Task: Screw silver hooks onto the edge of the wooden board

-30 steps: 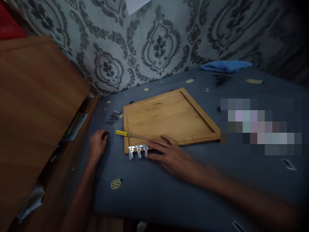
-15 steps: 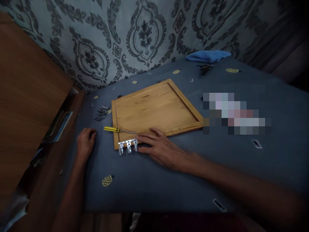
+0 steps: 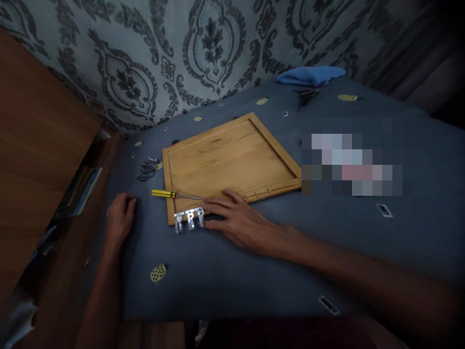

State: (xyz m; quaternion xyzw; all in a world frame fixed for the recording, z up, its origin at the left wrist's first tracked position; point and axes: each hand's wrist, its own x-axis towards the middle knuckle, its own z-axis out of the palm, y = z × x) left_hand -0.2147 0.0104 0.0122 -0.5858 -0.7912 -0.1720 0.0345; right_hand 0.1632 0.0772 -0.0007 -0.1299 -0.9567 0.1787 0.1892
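Observation:
My right hand (image 3: pixel 247 224) lies at the front edge of a framed wooden panel (image 3: pixel 214 160), fingers stretched out and apart. Its fingertips are at the right end of a silver metal hook strip (image 3: pixel 189 214) with three hooks hanging over that edge. A screwdriver (image 3: pixel 163 194) with a yellow and black handle lies across the panel's left side, its tip near my right fingers. My left hand (image 3: pixel 120 218) rests on the blue cloth left of the panel, fingers curled and pressed together. What they hold, if anything, is too small to make out.
A pile of small metal pieces (image 3: pixel 148 169) lies left of the panel. Behind are a blue cloth bundle (image 3: pixel 310 75) and a dark object (image 3: pixel 308 95). A blurred-out patch (image 3: pixel 348 165) covers something at right. A wooden cabinet (image 3: pixel 39 145) stands along the left.
The view has shifted slightly, so most things appear further left. A tiny dark tip at my left fingers no longer shows. My right hand keeps its place on the panel.

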